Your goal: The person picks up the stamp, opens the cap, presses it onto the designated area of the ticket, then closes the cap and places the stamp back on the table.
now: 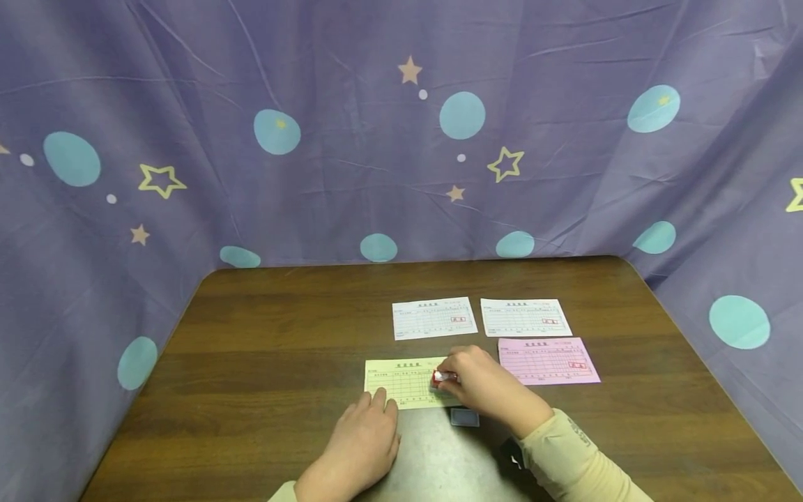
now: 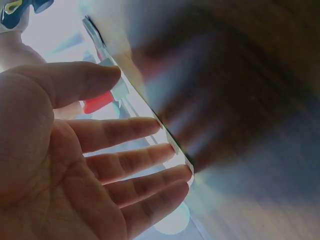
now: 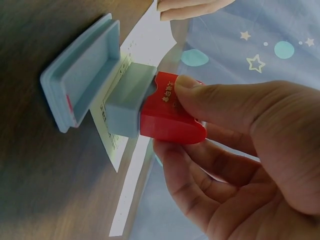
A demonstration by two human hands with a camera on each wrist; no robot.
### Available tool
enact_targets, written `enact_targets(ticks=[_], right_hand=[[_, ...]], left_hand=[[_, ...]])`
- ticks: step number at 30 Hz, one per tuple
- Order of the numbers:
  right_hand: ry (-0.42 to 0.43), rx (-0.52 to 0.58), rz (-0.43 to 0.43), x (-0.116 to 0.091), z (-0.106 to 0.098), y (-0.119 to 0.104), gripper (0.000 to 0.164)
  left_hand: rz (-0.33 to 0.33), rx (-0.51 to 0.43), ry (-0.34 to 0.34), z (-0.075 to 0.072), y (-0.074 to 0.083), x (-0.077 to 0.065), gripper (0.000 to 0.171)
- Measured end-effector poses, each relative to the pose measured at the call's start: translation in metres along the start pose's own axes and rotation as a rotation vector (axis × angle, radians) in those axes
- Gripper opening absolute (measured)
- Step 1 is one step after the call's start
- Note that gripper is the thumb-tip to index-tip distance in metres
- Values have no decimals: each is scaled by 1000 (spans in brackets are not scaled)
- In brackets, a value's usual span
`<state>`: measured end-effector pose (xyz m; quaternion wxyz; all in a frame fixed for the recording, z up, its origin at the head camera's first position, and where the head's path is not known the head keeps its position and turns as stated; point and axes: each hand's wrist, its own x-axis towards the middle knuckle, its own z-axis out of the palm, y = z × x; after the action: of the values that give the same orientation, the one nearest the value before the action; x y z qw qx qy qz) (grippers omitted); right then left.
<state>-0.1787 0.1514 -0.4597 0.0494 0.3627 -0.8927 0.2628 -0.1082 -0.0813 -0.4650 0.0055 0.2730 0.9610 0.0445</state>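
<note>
My right hand [image 1: 486,383] pinches a stamp with a red grip [image 3: 172,112] and a pale grey-blue base [image 3: 131,100] between thumb and fingers. The stamp stands base down over the right part of a yellow printed slip [image 1: 395,383]. At the slip's lower left edge rest the fingertips of my left hand [image 1: 364,436], its fingers nearly straight and holding nothing. Just below the slip, beside my right hand, the stamp's rectangular cap [image 1: 465,417] lies hollow side up on the table. The stamp's face is hidden against the slip.
Two white slips [image 1: 434,318] [image 1: 525,318] lie farther back, and a pink slip [image 1: 548,361] lies to the right; all three bear red stamped marks. A brown wooden table [image 1: 263,348] carries everything. Purple curtains [image 1: 351,139] surround its back and sides.
</note>
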Motion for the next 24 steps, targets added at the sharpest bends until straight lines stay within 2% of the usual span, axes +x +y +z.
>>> enact_targets(ticks=[24], right_hand=[[-7,8,28,0,0,1,12]], left_hand=[[-17,-13,-24,-1,3,-2,42]])
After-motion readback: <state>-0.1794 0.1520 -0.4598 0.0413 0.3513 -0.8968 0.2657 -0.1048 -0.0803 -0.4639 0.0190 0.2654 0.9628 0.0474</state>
